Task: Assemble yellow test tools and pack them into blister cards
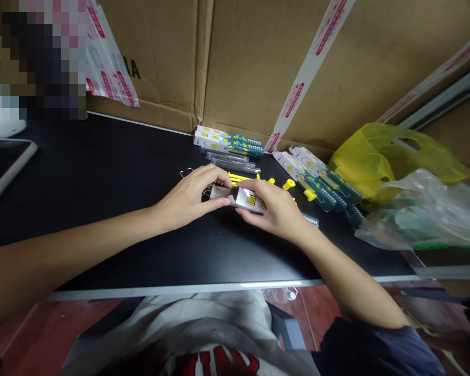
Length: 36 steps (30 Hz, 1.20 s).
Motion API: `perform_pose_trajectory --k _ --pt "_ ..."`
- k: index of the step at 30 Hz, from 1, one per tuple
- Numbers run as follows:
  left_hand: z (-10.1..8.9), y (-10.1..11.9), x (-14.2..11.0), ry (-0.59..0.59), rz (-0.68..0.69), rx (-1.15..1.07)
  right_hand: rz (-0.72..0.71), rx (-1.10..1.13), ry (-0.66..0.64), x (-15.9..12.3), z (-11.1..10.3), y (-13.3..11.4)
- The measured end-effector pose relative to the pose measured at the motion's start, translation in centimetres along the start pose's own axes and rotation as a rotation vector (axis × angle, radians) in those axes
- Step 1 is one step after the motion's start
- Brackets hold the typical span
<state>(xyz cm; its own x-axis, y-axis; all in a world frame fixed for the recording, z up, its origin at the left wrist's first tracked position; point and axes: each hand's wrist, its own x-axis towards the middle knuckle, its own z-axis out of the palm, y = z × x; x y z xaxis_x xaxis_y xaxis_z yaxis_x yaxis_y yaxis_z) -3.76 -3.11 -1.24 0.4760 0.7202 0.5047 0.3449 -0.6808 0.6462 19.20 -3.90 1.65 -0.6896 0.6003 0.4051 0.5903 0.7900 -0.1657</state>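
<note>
A narrow white-and-teal cardboard box (250, 200) with a yellow printed square lies level in my hands, just over the black table. My right hand (276, 209) grips its body, thumb at the near side and fingers along the far side. At the left end, the flaps stand open, and my left hand (199, 193) pinches them between thumb and fingers. Behind the box are several yellow plastic rods (238, 178) with wider yellow ends (289, 184). Bent metal hooks (186, 172) show beside my left hand, partly hidden by it.
Clear tubes (235, 161) and stacked matching boxes (229, 141) lie behind my hands. More boxes (317, 175) are at the right, next to a yellow plastic bag (360, 156) and a clear bag (419, 209). Large cartons (243, 62) wall the back. A white-edged device (11, 162) sits far left.
</note>
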Motion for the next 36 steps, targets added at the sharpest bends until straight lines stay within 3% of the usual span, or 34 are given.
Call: perform_pose_trajectory --k 7,18,26,36 --pt "0.4 0.1 0.0 -0.057 -0.051 -0.164 -0.024 0.008 0.002 0.0 -0.1 0.0" --pt "0.8 0.6 -0.6 -0.053 -0.296 -0.356 -0.037 0.011 -0.003 0.0 0.1 -0.4" --pt "0.5 1.5 -0.8 -0.043 -0.188 -0.191 -0.080 -0.039 -0.032 0.0 0.0 -0.4" --pt "1.2 1.4 -0.7 -0.002 -0.402 -0.561 -0.066 -0.023 -0.032 0.0 0.0 -0.4"
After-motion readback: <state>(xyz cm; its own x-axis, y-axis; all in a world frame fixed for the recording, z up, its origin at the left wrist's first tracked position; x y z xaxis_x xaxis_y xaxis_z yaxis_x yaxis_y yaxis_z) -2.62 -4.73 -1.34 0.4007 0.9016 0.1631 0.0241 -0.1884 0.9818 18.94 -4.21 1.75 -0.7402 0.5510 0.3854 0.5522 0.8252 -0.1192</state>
